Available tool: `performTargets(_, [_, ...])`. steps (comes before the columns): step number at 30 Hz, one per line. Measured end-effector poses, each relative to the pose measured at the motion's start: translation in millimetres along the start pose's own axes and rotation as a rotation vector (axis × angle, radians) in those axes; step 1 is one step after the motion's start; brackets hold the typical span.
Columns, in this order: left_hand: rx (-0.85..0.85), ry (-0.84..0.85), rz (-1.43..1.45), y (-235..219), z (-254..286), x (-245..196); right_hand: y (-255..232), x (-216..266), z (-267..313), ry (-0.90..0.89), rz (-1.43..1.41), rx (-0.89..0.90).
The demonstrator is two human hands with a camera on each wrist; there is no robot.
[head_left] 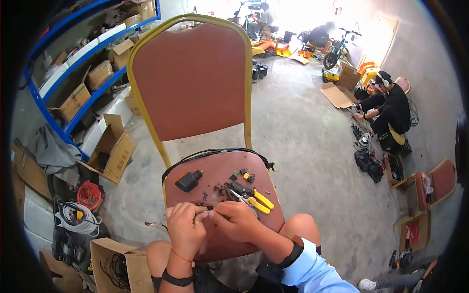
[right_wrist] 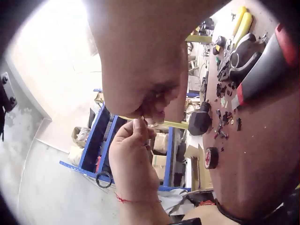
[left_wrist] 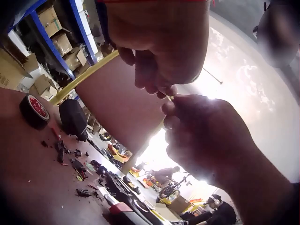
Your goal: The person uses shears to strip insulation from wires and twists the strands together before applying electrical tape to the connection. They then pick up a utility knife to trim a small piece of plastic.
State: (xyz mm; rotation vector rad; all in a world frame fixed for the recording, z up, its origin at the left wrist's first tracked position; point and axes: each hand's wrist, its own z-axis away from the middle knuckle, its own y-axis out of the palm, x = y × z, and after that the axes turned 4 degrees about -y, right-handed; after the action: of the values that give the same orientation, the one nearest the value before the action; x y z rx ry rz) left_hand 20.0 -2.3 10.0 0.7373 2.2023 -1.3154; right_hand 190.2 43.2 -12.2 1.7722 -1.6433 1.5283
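Note:
Over the seat of a brown chair (head_left: 220,168), my left hand (head_left: 185,227) and right hand (head_left: 239,222) meet fingertip to fingertip. Both pinch a thin wire (head_left: 157,223), whose free end with a small dark tip sticks out to the left of my left hand. A small black piece (head_left: 210,208) shows between the fingertips. In the left wrist view a yellowish bit of the wire (left_wrist: 169,97) shows where the hands meet; the fingers hide the rest. Just beyond my right hand lie pliers with yellow handles (head_left: 263,201).
On the seat are a roll of black tape (left_wrist: 35,111), a chunky black object with a neck (right_wrist: 200,121), a grey and red handle (right_wrist: 269,65) and scattered scraps (head_left: 215,192). A black cable (head_left: 210,152) runs along the seat's back edge. Open cardboard boxes (head_left: 115,151) stand left.

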Motion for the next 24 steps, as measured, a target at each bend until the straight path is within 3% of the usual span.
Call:
performTargets(1, [0.030, -0.023, 0.057, -1, 1, 3, -3, 2, 0, 0.044, -0.139, 0.030])
performTargets(4, [0.150, -0.255, 0.581, -11, 4, 5, -13, 12, -3, 0.154, -0.484, 0.104])
performTargets(7, [0.174, -0.300, 0.783, -16, 5, 0, -9, 15, 2, 0.233, -0.668, 0.118])
performTargets(9, [0.144, -0.299, 0.736, -11, 7, 6, -18, 14, 0, 0.289, -0.731, 0.137])
performTargets(13, [0.013, -0.431, 0.824, -13, 4, 10, -88, -9, -16, 0.433, -0.730, -0.579])
performTargets(15, [-0.014, -0.444, 0.811, -11, 1, 16, -115, -26, -17, 0.492, -0.476, -0.585])
performTargets(18, [0.009, -0.487, 0.839, -2, -1, 10, -100, -28, -10, 0.567, -0.008, -0.424])
performTargets(21, [0.073, -0.528, 0.896, 2, 2, 13, -66, -39, 3, 0.442, 0.657, 0.038])
performTargets(22, [0.084, -0.535, 0.908, 3, 3, 15, -61, -39, 3, 0.452, 0.642, 0.186])
performTargets(24, [0.094, -0.556, 0.975, 4, 1, 15, -48, -39, 3, 0.410, 0.696, 0.144])
